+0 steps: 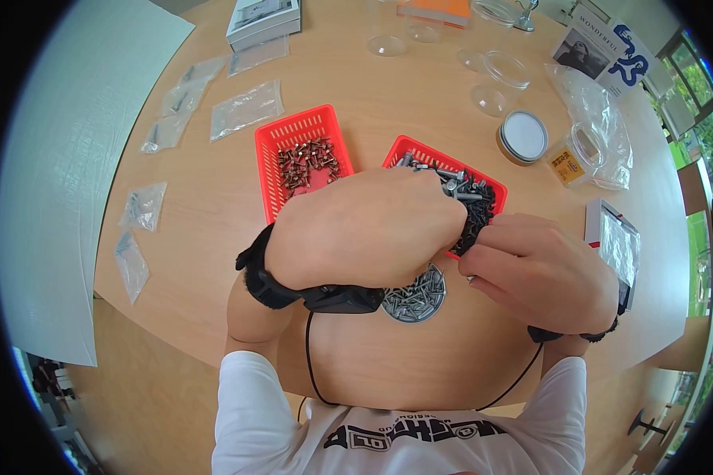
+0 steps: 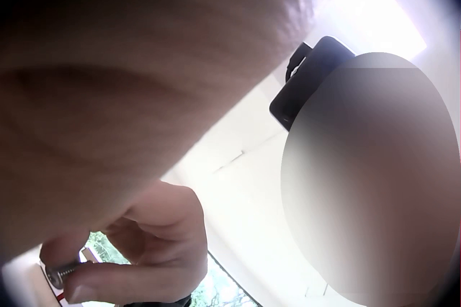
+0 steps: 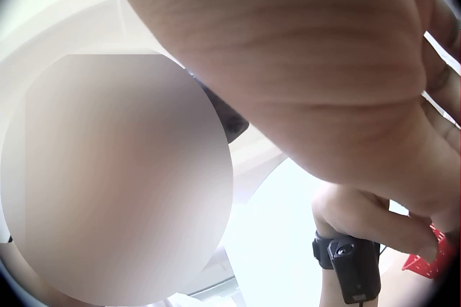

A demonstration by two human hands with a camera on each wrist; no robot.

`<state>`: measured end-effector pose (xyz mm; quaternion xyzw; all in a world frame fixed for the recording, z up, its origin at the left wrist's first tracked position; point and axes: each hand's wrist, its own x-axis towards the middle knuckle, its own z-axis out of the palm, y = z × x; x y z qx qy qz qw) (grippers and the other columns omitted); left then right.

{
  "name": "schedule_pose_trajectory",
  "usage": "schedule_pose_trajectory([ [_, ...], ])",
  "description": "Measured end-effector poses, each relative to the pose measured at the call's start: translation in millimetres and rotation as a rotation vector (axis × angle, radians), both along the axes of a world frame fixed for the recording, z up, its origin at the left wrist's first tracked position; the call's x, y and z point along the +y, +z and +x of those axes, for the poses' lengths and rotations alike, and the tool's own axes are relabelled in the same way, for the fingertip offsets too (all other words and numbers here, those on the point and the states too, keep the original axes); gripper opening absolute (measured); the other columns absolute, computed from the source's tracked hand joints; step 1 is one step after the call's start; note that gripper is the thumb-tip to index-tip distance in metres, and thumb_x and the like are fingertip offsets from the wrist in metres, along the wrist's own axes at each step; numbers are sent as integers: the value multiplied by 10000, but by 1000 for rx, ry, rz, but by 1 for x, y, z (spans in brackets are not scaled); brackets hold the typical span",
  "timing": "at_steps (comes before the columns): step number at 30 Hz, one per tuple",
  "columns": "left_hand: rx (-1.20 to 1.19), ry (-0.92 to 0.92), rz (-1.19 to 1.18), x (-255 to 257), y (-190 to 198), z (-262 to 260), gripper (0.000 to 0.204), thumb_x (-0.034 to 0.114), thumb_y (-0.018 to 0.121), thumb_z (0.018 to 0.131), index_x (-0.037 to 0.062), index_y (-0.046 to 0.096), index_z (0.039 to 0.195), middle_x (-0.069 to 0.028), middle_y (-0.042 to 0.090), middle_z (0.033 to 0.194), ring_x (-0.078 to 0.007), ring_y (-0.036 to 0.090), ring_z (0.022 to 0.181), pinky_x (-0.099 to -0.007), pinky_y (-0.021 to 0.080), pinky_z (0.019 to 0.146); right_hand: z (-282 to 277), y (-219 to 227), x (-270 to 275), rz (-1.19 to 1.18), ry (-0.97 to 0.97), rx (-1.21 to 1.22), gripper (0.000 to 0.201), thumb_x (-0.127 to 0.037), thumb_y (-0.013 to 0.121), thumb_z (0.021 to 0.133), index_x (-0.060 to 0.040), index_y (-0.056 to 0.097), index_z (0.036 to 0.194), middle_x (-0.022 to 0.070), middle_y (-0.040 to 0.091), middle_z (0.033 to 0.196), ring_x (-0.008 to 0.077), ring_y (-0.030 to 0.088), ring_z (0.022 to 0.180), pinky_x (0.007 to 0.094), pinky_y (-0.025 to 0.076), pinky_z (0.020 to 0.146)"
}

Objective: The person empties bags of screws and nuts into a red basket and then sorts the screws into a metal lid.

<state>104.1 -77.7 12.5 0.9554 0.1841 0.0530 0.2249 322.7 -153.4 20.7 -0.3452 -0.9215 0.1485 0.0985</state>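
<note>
My right hand pinches a screw between thumb and finger; the left wrist view shows the screw's round head and threaded shank. In the head view it hovers by the right corner of a red basket of silver bolts and black screws. My left hand reaches across the front of that basket, back upward, its fingertips hidden from above. Just below the hands sits a round dish of small silver screws. Another red basket, with copper-coloured screws, stands behind my left hand.
Small plastic bags lie at the left of the table. Toward the back right are clear round lids, a lidded tin, a clear tub with a yellow label and crumpled plastic. A box stands at the right.
</note>
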Motion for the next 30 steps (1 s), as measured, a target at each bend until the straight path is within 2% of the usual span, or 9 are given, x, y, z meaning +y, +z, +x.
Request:
schedule_pose_trajectory([
  [1,-33,16,26,0,-1,-2,90,111,709,803,59,722,876,-91,675,773,-319,642,842,-408,505,759,0,1,0,4,13,-5,173,-50,614,793,-25,613,964,93,586,855,288,603,835,386,502,728],
  [7,248,191,-74,2,29,-5,164,178,734,821,84,744,955,-68,707,873,-279,640,964,-383,508,832,-10,-1,1,-21,77,-19,162,-50,622,785,-21,595,941,88,587,881,273,585,845,382,499,740],
  [10,191,260,13,2,30,-12,175,177,734,822,84,748,970,-83,708,912,-277,630,999,-377,508,871,-15,-6,3,-122,79,-83,165,-55,621,800,-23,598,960,85,597,904,268,597,870,382,500,764],
  [13,133,266,69,6,22,-16,185,172,737,820,77,748,977,-95,706,919,-285,632,994,-384,506,889,-9,-10,9,4,32,22,161,-60,620,833,-36,608,992,86,603,917,270,612,896,387,506,780],
  [17,221,260,54,8,20,-8,188,137,729,816,71,742,992,-93,699,963,-283,626,1011,-381,503,895,7,0,20,-3,-47,66,191,-85,648,860,-45,621,1044,107,621,939,302,620,933,396,510,774],
  [19,183,249,100,6,14,-6,187,113,721,815,69,740,996,-92,696,996,-285,624,1016,-378,503,893,17,2,26,17,-94,130,204,-98,665,865,-42,624,1057,122,633,925,321,618,928,402,510,759],
  [22,-142,235,232,15,-6,-4,102,50,711,756,-2,663,830,-171,662,830,-381,640,861,-441,520,744,27,1,39,-63,-239,169,193,-99,678,858,-21,630,1028,144,653,891,346,618,921,407,502,771],
  [25,-64,318,181,32,-21,1,146,68,723,796,52,727,941,-108,659,1009,-302,624,996,-389,503,876,31,-14,56,4,-266,192,131,-84,677,873,-15,661,983,127,664,868,316,650,805,385,510,726],
  [30,66,367,178,52,-45,17,159,82,755,757,45,722,908,-132,621,949,-319,626,974,-407,504,839,25,-49,82,44,-208,171,137,-113,670,881,-18,682,979,126,654,900,323,625,871,411,501,785],
])
